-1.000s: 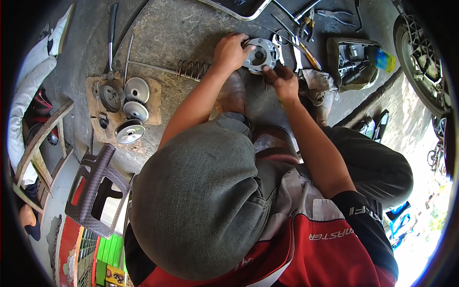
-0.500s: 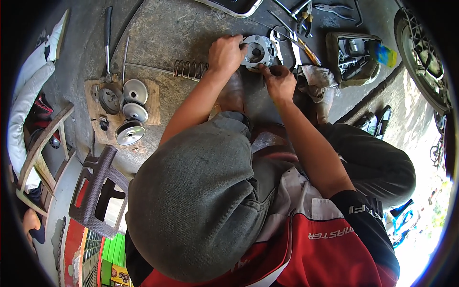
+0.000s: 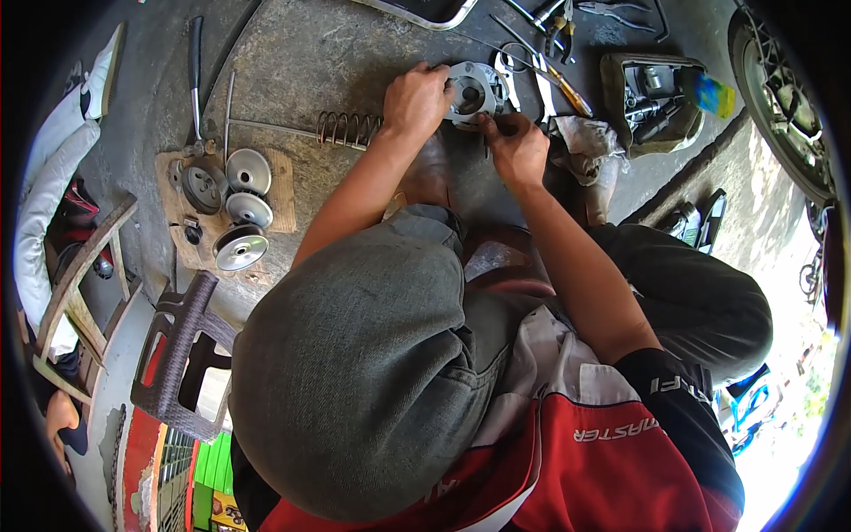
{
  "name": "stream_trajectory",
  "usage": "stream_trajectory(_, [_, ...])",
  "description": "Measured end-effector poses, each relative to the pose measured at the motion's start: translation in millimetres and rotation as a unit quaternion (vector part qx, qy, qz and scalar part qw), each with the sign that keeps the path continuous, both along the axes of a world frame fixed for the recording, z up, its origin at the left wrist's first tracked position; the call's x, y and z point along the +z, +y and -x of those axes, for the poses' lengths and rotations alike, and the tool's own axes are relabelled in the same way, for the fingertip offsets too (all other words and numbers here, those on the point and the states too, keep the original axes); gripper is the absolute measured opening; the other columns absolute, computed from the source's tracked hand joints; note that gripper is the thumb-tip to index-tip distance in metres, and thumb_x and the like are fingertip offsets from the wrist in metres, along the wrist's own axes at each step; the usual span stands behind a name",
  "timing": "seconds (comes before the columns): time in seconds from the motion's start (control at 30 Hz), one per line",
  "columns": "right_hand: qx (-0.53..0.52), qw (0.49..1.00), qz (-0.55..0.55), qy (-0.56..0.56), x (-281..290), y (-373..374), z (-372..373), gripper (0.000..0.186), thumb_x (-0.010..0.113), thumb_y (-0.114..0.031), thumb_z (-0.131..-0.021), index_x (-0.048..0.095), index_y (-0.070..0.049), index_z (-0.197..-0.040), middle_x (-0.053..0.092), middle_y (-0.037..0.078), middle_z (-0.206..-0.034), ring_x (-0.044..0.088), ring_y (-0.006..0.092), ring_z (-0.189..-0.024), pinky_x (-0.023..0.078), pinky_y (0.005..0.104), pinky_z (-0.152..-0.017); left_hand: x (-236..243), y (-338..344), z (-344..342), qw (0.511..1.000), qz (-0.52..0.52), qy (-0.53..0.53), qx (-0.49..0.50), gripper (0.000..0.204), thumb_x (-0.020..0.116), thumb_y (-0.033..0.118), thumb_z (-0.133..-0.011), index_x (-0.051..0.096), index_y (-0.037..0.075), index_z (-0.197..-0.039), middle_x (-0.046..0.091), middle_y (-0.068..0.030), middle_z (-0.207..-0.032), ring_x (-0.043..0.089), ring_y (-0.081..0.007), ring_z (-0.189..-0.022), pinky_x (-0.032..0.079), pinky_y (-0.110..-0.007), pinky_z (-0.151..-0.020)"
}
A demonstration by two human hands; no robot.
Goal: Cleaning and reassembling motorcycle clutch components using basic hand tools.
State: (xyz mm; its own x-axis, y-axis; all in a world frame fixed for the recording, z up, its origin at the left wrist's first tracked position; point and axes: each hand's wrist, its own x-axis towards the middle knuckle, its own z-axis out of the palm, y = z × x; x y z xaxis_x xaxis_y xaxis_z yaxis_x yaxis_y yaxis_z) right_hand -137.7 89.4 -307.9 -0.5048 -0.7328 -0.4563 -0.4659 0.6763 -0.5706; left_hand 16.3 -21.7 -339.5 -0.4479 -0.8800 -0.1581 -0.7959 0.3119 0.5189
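A round grey metal part with a central hole is held above the floor near my shoes. My left hand grips its left rim, fingers wrapped round the edge. My right hand is closed at its lower rim, thumb on the metal; a small thin dark item shows below those fingers, too small to name. Just right of the part lie white-handled pliers, a yellow-handled screwdriver and a crumpled rag.
A coil spring, a hammer and a board with metal discs lie left. A tool tray and wheel are right. A plastic stool and wooden frame stand lower left.
Both hands and the metal part have shifted slightly up and to the left in view, along with the surroundings. The grip on the part looks much the same.
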Motion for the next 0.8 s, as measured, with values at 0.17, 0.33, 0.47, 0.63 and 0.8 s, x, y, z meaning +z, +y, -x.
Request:
stream_trajectory(0.17, [-0.067, 0.991, 0.008, -0.115, -11.8, 3.4, 10.3, 0.042, 0.077, -0.040, -0.089, 0.076, 0.000, -0.100, 0.077, 0.014, -0.084, 0.075, 0.0237, -0.075, 0.056, 0.0349, -0.076, -0.8, 4.2, 1.6, 0.999, 0.009, 0.044, 0.008, 0.024, 0.074, 0.024, -0.086, 0.073, 0.006, -0.101, 0.071, -0.0227, -0.096, 0.070, -0.0443, -0.084, 0.058, -0.051, -0.077])
stream_trajectory(0.33, [-0.118, 0.982, -0.030, -0.142, -31.3, 2.5, 22.6, 0.036, 0.078, -0.035, -0.089, 0.075, 0.000, -0.098, 0.076, 0.009, -0.078, 0.071, 0.0164, -0.068, 0.054, 0.0312, -0.069, 2.9, 4.5, 2.3, 0.996, -0.067, 0.042, 0.045, 0.025, 0.077, 0.026, -0.085, 0.072, 0.004, -0.098, 0.073, -0.0206, -0.089, 0.070, -0.0419, -0.086, 0.058, -0.050, -0.076])
stream_trajectory(0.47, [-0.114, 0.983, 0.008, -0.141, -33.9, 8.6, 26.6, 0.044, 0.079, -0.042, -0.087, 0.075, 0.000, -0.099, 0.076, 0.012, -0.083, 0.070, 0.0165, -0.069, 0.054, 0.0314, -0.070, 1.5, 1.7, -0.6, 0.992, -0.108, 0.011, 0.059, 0.032, 0.083, 0.028, -0.082, 0.071, 0.003, -0.099, 0.074, -0.0177, -0.086, 0.072, -0.0392, -0.084, 0.058, -0.048, -0.075])
stream_trajectory(0.63, [-0.135, 0.962, 0.025, -0.235, -28.2, 4.5, 27.8, 0.055, 0.081, -0.048, -0.084, 0.075, 0.001, -0.107, 0.077, 0.016, -0.096, 0.072, 0.0182, -0.084, 0.055, 0.0343, -0.080, -9.2, -2.1, -3.7, 0.987, -0.039, 0.085, 0.129, 0.043, 0.088, 0.028, -0.078, 0.069, 0.004, -0.108, 0.076, -0.0168, -0.099, 0.073, -0.0338, -0.094, 0.056, -0.044, -0.084])
stream_trajectory(0.8, [-0.071, 0.979, -0.080, -0.176, -24.2, -10.6, 19.9, 0.054, 0.084, -0.043, -0.083, 0.074, 0.001, -0.112, 0.075, 0.008, -0.095, 0.069, 0.0160, -0.093, 0.054, 0.0298, -0.085, -13.2, -9.8, -8.5, 0.987, -0.139, 0.046, 0.066, 0.052, 0.088, 0.029, -0.078, 0.068, 0.006, -0.121, 0.074, -0.0178, -0.109, 0.071, -0.0355, -0.103, 0.055, -0.044, -0.090])
